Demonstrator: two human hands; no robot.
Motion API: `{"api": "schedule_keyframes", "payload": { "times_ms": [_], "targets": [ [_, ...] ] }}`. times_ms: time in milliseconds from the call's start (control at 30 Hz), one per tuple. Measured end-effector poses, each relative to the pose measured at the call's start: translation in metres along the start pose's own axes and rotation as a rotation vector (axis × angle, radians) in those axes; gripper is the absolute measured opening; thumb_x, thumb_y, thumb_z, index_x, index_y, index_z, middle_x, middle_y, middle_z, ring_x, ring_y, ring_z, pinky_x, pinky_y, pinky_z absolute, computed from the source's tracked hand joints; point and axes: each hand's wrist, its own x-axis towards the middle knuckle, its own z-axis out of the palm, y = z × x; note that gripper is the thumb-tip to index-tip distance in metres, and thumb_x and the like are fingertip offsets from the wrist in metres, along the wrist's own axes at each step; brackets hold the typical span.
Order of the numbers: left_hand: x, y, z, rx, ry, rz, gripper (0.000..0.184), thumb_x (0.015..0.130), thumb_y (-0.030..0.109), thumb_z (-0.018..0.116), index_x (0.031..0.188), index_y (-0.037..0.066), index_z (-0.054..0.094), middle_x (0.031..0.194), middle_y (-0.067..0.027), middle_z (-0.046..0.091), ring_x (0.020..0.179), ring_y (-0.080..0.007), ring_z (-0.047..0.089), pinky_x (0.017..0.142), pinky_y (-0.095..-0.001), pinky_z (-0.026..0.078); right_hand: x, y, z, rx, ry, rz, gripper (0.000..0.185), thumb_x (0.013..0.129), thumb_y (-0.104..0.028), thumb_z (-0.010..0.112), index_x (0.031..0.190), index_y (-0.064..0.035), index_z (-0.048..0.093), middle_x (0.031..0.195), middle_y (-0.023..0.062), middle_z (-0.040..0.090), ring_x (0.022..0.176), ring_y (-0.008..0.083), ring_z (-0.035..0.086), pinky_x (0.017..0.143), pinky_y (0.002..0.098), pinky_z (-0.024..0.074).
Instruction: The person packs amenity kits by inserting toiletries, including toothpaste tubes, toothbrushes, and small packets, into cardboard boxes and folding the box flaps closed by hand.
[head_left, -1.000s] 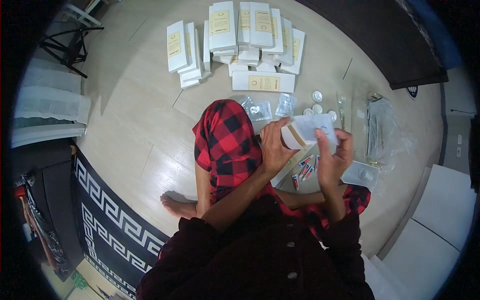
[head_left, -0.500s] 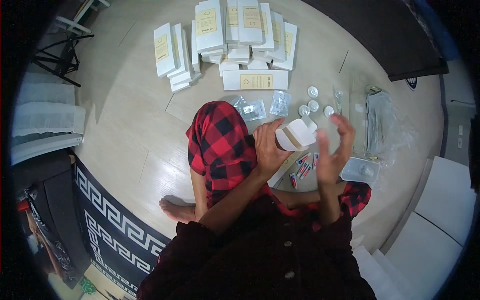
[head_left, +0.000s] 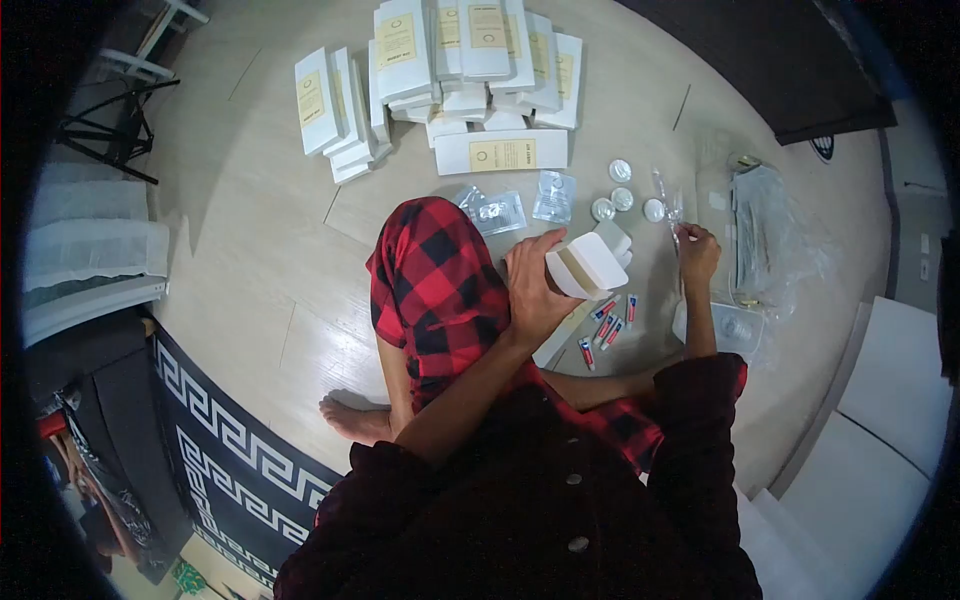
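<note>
My left hand is wrapped around a white cardboard box with its end flaps open. Out to the right, my right hand pinches the lower end of a slim clear plastic packet; its contents are too small to make out. Round white containers lie just left of that packet. Below the box are several small toothpaste tubes, red, white and blue. Silvery sachets rest on the floor beyond my left hand.
White boxes with yellow labels are stacked at the far side, one lying crosswise in front. On the right are a clear plastic bag and a translucent tub. A dark patterned rug lies at lower left.
My right hand has moved right and away from the box, its spread fingers closing on the clear packet. My left hand still holds the box in about the same place.
</note>
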Motion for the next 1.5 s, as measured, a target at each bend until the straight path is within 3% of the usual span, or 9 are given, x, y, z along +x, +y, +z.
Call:
{"api": "schedule_keyframes", "payload": {
  "times_ms": [100, 233, 400, 600, 833, 967, 1067, 1300, 1500],
  "targets": [
    [0.0, 0.004, -0.006, -0.032, -0.027, 0.052, 0.079, 0.048, 0.016, 0.087, 0.114, 0.003, 0.046, 0.098, -0.0116, 0.054, 0.09, -0.0265, 0.053, 0.08, -0.0371, 0.041, -0.013, -0.025, -0.04, 0.149, 0.159, -0.035, 0.024, 0.076, -0.014, 0.068, 0.097, -0.0026, 0.063, 0.086, 0.0129, 0.065, 0.066, 0.0223, 0.062, 0.06, 0.0307, 0.0494],
    [0.0, 0.017, -0.013, -0.189, 0.076, 0.193, 0.079, 0.046, 0.019, 0.086, 0.113, 0.003, 0.047, 0.092, -0.0093, 0.057, 0.086, -0.027, 0.054, 0.077, -0.0383, 0.037, -0.056, -0.128, -0.165, 1.051, 0.293, 0.033, 0.057, 0.083, -0.005, 0.058, 0.133, -0.0041, 0.03, 0.085, 0.0137, 0.063, 0.066, 0.0158, 0.059, 0.053, 0.0242, 0.0483],
    [0.012, 0.057, -0.018, -0.293, 0.141, 0.339, 0.08, 0.051, 0.019, 0.088, 0.115, 0.004, 0.042, 0.093, -0.0099, 0.054, 0.083, -0.0234, 0.053, 0.074, -0.0355, 0.041, -0.126, -0.171, -0.255, 1.064, 0.562, -0.552, 0.074, 0.081, 0.0, 0.052, 0.142, -0.0068, 0.011, 0.076, 0.0105, 0.053, 0.068, 0.0154, 0.053, 0.058, 0.0229, 0.0481],
    [0.011, 0.077, -0.021, -0.201, 0.13, 0.42, 0.084, 0.053, 0.019, 0.088, 0.118, 0.004, 0.037, 0.095, -0.0108, 0.047, 0.082, -0.021, 0.051, 0.074, -0.0339, 0.043, -0.149, -0.183, -0.26, 1.088, 0.395, -0.662, 0.032, 0.076, 0.004, 0.064, 0.102, 0.0084, 0.046, 0.076, 0.0196, 0.059, 0.046, 0.0182, 0.056, 0.047, 0.0307, 0.0544],
    [0.011, 0.089, -0.024, -0.184, 0.157, 0.436, 0.082, 0.051, 0.016, 0.088, 0.115, 0.005, 0.038, 0.092, -0.0102, 0.048, 0.079, -0.0208, 0.052, 0.07, -0.0336, 0.043, -0.146, -0.17, -0.26, 0.825, -0.047, -0.822, 0.061, 0.075, 0.0, 0.069, 0.128, 0.0025, 0.038, 0.078, 0.0202, 0.062, 0.055, 0.0155, 0.057, 0.046, 0.0219, 0.0426],
    [0.013, 0.095, -0.029, -0.104, 0.14, 0.482, 0.079, 0.053, 0.015, 0.087, 0.115, 0.006, 0.039, 0.091, -0.0097, 0.048, 0.077, -0.0208, 0.052, 0.069, -0.034, 0.042, -0.154, -0.168, -0.244, 0.832, 0.081, -0.771, 0.114, 0.074, -0.003, 0.072, 0.139, -0.0204, -0.021, 0.109, 0.0255, 0.054, 0.071, 0.0214, 0.061, 0.054, 0.0248, 0.0501],
    [0.015, 0.103, -0.029, -0.124, 0.164, 0.493, 0.078, 0.053, 0.014, 0.087, 0.114, 0.006, 0.039, 0.091, -0.0096, 0.048, 0.077, -0.021, 0.051, 0.068, -0.0338, 0.042, -0.155, -0.167, -0.24, 0.921, 0.271, -0.801, 0.111, 0.073, -0.001, 0.072, 0.141, -0.0203, -0.015, 0.112, 0.0226, 0.052, 0.074, 0.022, 0.061, 0.057, 0.0266, 0.0516],
    [0.017, 0.109, -0.032, -0.082, 0.167, 0.482, 0.079, 0.054, 0.014, 0.086, 0.115, 0.006, 0.038, 0.093, -0.0097, 0.047, 0.077, -0.0205, 0.051, 0.068, -0.0334, 0.041, -0.142, -0.161, -0.263, 0.828, -0.014, -0.987, 0.058, 0.069, -0.005, 0.076, 0.12, -0.0081, 0.049, 0.11, 0.0152, 0.057, 0.077, 0.0234, 0.063, 0.06, 0.0304, 0.0513],
    [0.015, 0.109, -0.031, -0.103, 0.164, 0.513, 0.082, 0.054, 0.015, 0.087, 0.117, 0.006, 0.036, 0.094, -0.0095, 0.045, 0.079, -0.0198, 0.05, 0.067, -0.0328, 0.041, -0.138, -0.186, -0.253, 0.575, 0.118, -0.951, 0.036, 0.063, -0.009, 0.077, 0.097, -0.0059, 0.065, 0.094, 0.008, 0.066, 0.067, 0.0164, 0.06, 0.055, 0.0247, 0.0477]
  ]
}}
